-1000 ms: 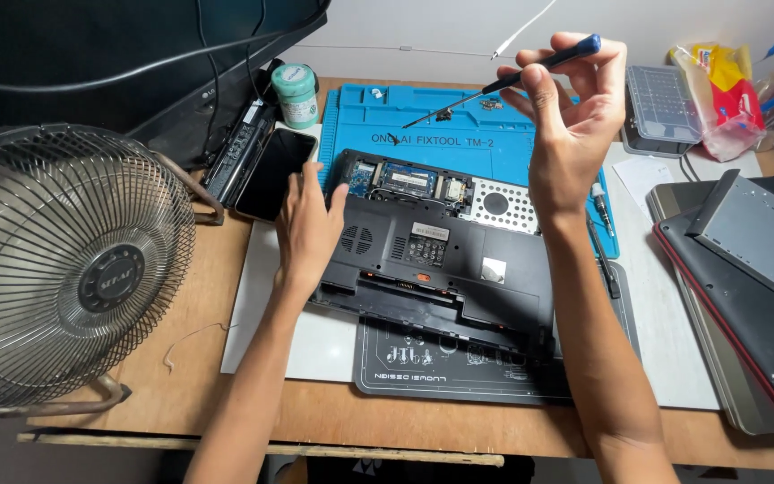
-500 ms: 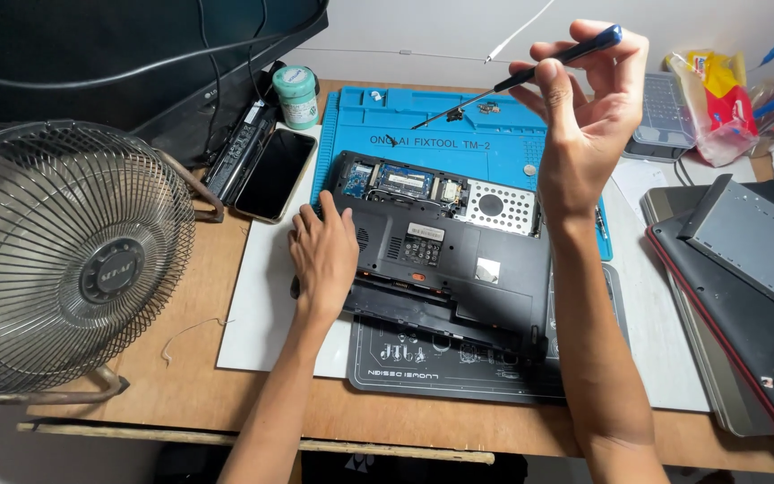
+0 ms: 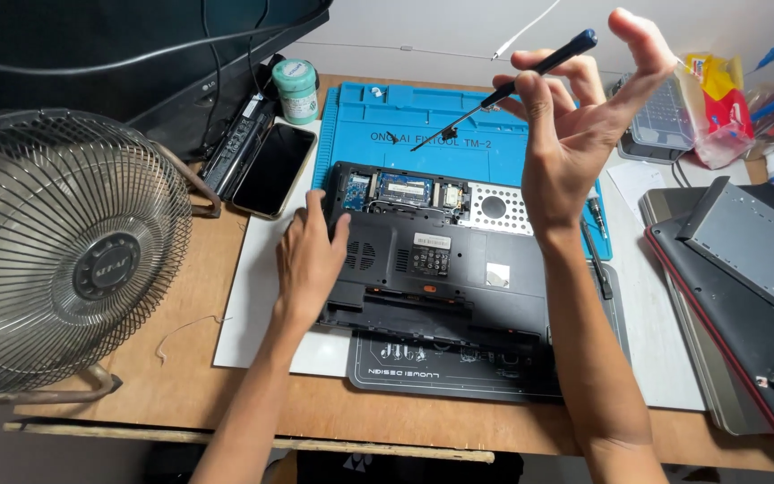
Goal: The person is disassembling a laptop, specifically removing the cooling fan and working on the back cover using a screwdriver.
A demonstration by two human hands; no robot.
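A black laptop (image 3: 445,269) lies upside down on the desk with part of its bottom cover off, showing circuit boards and a perforated metal plate. My left hand (image 3: 308,260) rests flat on the laptop's left edge. My right hand (image 3: 575,125) is raised above the laptop's far right corner and pinches a slim black screwdriver (image 3: 503,90) between thumb and fingers. The screwdriver's tip points left and down over the blue work mat (image 3: 423,130).
A metal table fan (image 3: 64,260) stands at the left. A black phone (image 3: 272,168) and a small green-lidded jar (image 3: 296,90) lie at the far left of the mat. Another laptop with loose metal parts (image 3: 745,269) sits at the right, with a clear plastic box (image 3: 660,125) behind.
My right hand has lifted and turned the screwdriver higher above the mat. My left hand has slid along the laptop's left edge.
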